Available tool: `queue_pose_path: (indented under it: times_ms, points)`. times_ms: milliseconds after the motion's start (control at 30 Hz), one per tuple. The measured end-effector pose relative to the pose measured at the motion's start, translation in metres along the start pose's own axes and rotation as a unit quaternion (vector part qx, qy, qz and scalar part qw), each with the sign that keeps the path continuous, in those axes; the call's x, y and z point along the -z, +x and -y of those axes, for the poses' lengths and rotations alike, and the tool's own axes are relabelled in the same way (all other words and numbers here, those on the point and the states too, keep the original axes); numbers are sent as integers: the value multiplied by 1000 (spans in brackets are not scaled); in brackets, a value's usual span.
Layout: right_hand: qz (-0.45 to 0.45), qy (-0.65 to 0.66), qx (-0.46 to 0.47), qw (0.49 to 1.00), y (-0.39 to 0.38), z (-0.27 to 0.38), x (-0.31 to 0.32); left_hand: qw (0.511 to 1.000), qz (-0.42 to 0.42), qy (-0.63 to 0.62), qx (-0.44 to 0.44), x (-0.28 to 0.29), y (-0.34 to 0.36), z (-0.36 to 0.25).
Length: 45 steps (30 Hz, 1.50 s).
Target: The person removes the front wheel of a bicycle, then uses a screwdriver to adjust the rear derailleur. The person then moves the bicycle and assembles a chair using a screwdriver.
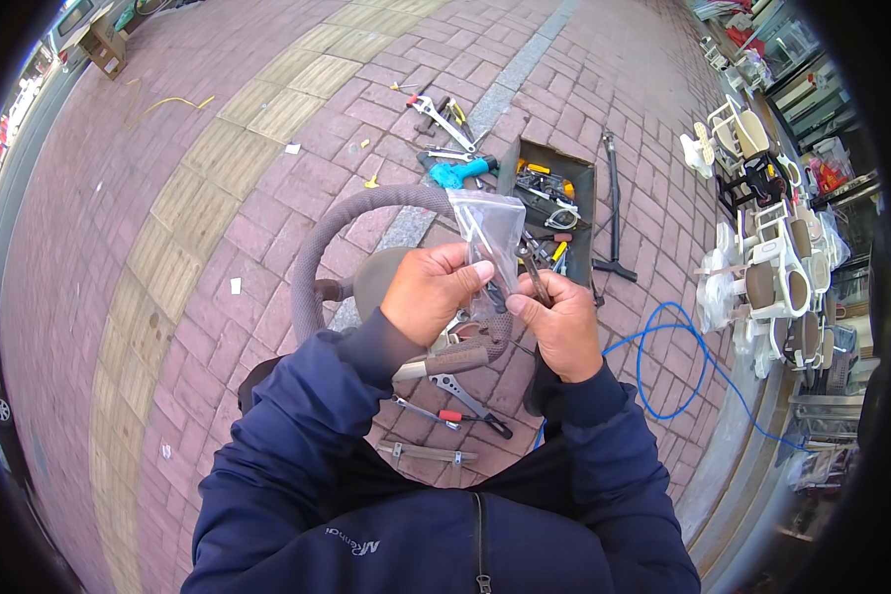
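My left hand (429, 290) pinches a small clear plastic bag (492, 226) near its lower part, holding it up in front of me. My right hand (562, 322) grips the bag's bottom edge and also holds a thin metal tool (533, 267) that pokes up beside the bag. What lies inside the bag is too small to make out. Under my hands curves a grey padded tube (339, 226) joined to a round grey seat-like part (374, 277). Both forearms wear dark blue sleeves.
Brick pavement lies all around. An open dark toolbox (552, 188) with tools sits ahead, with wrenches (440, 119) and a teal tool (457, 173) beside it. Pliers and spanners (460, 396) lie near my knees. A blue cable (678, 346) loops right. White child seats (772, 267) line the right.
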State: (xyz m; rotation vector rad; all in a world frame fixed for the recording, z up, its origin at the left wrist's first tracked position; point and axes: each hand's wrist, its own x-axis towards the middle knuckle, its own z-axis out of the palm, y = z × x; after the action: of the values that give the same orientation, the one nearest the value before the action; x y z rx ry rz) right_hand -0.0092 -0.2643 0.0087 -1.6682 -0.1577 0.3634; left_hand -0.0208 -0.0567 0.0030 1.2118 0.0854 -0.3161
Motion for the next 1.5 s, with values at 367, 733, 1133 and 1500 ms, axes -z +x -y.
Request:
queue_pose_path:
  times_ms: [367, 733, 1133, 1500]
  points:
    - [34, 53, 15, 998, -16, 2, -7, 997, -67, -12, -37, 8, -5, -8]
    - [77, 155, -1, 985, -14, 2, -2, 997, -31, -50, -42, 7, -3, -7]
    - [68, 142, 5, 987, -15, 1, -4, 997, -26, -45, -61, 13, -3, -6]
    - [88, -63, 127, 986, -12, -2, -6, 992, -12, -101, -73, 8, -1, -3]
